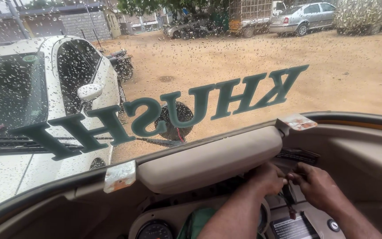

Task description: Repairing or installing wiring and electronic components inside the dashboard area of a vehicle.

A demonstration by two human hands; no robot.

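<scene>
Both hands meet under the beige dashboard hood [208,159]: left hand [266,177] and right hand [317,186] pinch a thin dark wire [288,199] (ends hidden) between closed fingertips; next calls for steady threading.

- dark slim tool/stalk [289,197], small, roughly upright, low behind beige dash hood, pinched at its top between both hands' fingertips; reddish lower tip; detail unclear

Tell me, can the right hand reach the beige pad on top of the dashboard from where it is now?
Probably yes. The right hand is just below the beige pad, beside the left hand, and nothing visible stands between it and the pad's near end.
</scene>
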